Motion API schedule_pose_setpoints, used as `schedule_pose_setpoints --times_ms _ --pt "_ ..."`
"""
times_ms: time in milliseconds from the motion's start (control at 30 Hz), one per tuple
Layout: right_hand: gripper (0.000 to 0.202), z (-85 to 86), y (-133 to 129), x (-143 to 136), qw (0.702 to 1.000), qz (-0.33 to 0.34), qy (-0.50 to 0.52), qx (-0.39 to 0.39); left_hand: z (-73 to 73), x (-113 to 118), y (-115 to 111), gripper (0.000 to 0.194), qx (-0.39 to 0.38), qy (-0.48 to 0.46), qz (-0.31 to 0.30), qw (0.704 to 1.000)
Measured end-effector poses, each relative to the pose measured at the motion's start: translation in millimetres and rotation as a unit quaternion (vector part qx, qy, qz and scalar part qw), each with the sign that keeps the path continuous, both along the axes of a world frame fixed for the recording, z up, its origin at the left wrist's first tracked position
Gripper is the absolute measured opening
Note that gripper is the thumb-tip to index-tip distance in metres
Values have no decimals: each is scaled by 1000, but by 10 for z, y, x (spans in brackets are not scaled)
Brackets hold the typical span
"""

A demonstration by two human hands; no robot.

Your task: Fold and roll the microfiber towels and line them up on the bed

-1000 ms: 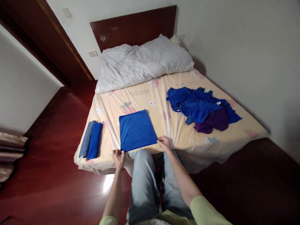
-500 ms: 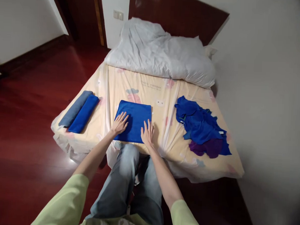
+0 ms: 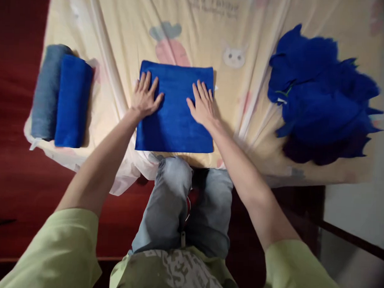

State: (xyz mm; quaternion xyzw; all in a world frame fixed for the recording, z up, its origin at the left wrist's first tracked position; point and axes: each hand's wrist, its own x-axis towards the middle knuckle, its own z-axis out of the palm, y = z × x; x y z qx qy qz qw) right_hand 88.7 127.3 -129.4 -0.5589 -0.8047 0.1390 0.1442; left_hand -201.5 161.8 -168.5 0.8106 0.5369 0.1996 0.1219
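Note:
A blue cloth [image 3: 177, 114], folded to a near-square, lies flat on the bed right in front of my legs. My left hand [image 3: 145, 96] rests on its left side, fingers spread and palm down. On its right side lies my right hand [image 3: 203, 104], also flat with the fingers apart. Neither hand grips the fabric. To the left are two long folded cloths side by side: a grey-blue one [image 3: 49, 93] and a bright blue one [image 3: 73, 102]. A crumpled heap of blue cloths [image 3: 320, 89] sits to the right, with a dark purple cloth [image 3: 308, 148] at its near edge.
The bed has a pale yellow printed sheet [image 3: 120, 40], with a thin whitish cover hanging over its front edge. My knees [image 3: 175, 177] are close to that edge. Dark red floor [image 3: 11, 163] shows at the left, and a wall [image 3: 360, 200] at the right.
My view has tilted down and come closer, so the headboard and quilt are out of sight. Both hands have slid toward the far part of the blue cloth, still flat on it.

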Motion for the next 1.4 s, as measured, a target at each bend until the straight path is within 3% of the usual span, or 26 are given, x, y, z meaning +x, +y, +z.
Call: schedule_pose_setpoints --times_ms 67,167,233,300,400,533,633,700,833,933,1033,1167,1400 --pt "81 -126 367 91 1000 -17 15 -20 -91 -74 310 103 -10 24 44 999" --pt "91 -312 765 226 996 -78 32 -10 -224 -193 623 96 37 78 52 995" --pt "92 -349 907 265 993 -112 30 -4 -249 -237 706 84 79 127 40 988" --pt "83 -265 913 236 991 -136 1 -18 -166 -225 662 73 96 152 24 983" --pt "71 31 582 102 994 -94 -54 2 149 -111 280 67 83 113 -21 990" --pt "63 324 -358 10 995 70 -10 65 554 2 -724 68 4 37 -139 990" --pt "61 299 -1007 160 991 129 35 -7 606 -108 -1393 67 -92 5 -196 976" --pt "63 229 -1268 348 989 130 51 -48 557 -262 -1634 65 -123 -1 -194 973" --pt "61 136 -1460 757 983 141 93 -64 441 -572 -1781 68 -119 -12 -205 972" --pt "55 87 -1507 945 977 151 140 -51 361 -687 -1865 62 -127 -40 -158 979" --pt "41 8 -1542 991 978 111 173 -24 289 -711 -1961 52 -91 -84 -94 988" --pt "27 -94 -1566 967 985 48 166 9 273 -667 -1979 46 -28 -117 -62 991" --pt "27 -128 -1577 955 988 -6 149 36 275 -559 -1893 45 -4 -147 -38 988"
